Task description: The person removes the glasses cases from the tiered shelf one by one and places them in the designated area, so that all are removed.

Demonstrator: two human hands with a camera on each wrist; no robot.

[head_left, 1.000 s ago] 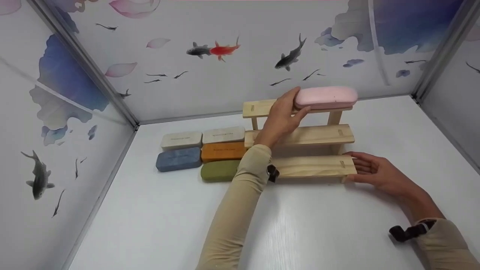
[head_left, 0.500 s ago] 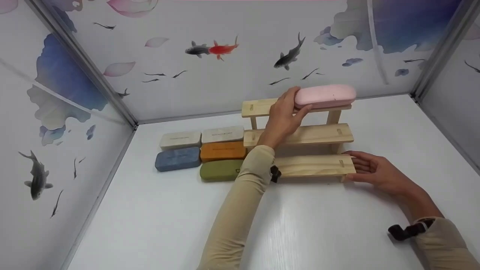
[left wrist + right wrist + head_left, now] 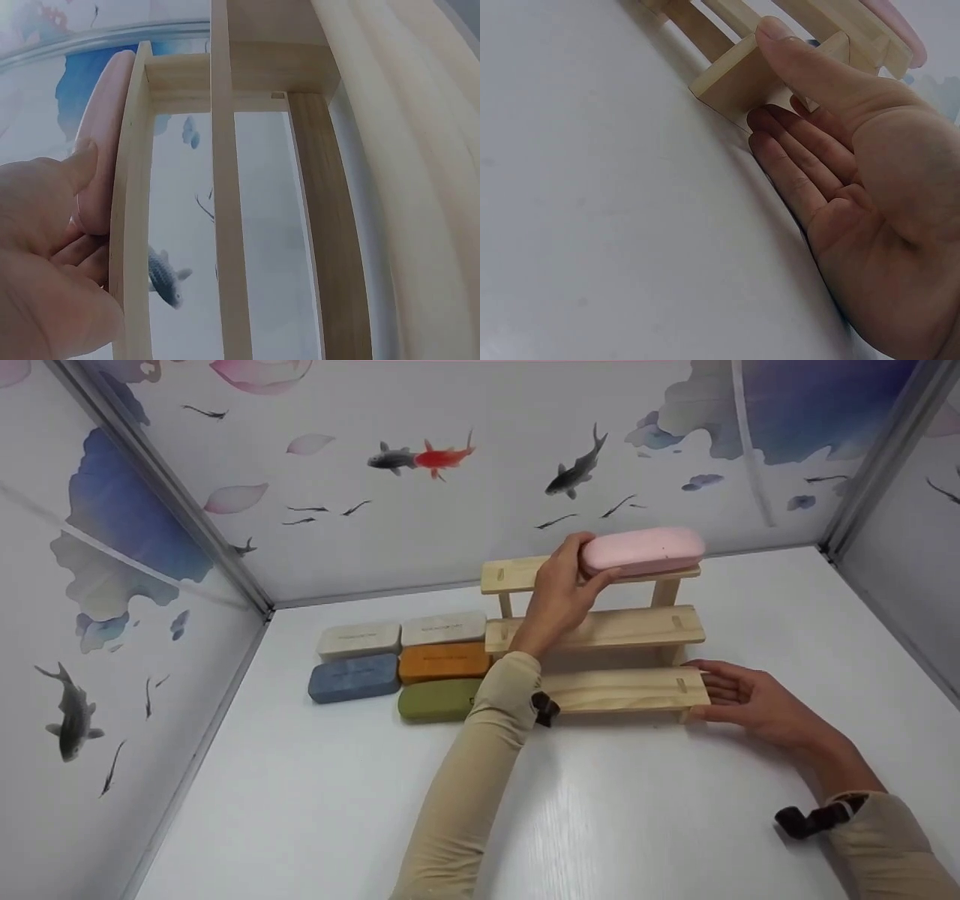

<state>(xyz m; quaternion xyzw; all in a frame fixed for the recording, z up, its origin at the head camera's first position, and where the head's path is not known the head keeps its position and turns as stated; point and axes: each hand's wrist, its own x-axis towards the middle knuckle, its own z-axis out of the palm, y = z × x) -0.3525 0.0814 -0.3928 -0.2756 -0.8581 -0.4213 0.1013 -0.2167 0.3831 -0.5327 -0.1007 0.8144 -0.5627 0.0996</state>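
Note:
A pink glasses case (image 3: 643, 550) lies along the right part of the top board of a three-tier wooden rack (image 3: 622, 691). My left hand (image 3: 561, 592) grips the case's left end, thumb at the front and fingers behind it. In the left wrist view the pink case (image 3: 111, 142) stands out beside the top board, with my thumb across it. At the rack's right end my right hand (image 3: 765, 706) holds the lowest tier, its thumb in front and its fingers reaching behind. The right wrist view has my thumb against the wooden end leg (image 3: 739, 75).
Left of the rack sit several glasses cases: two whitish ones, the nearer-left of them a white case (image 3: 360, 639), a blue case (image 3: 354, 678), an orange case (image 3: 444, 661) and a green case (image 3: 439, 700). My left forearm partly covers the green one. Printed panels (image 3: 300, 562) enclose the white table (image 3: 300, 787).
The pink case has slid slightly left along the top board with my left hand. My right hand keeps its place at the rack's end. The head view has shifted a little.

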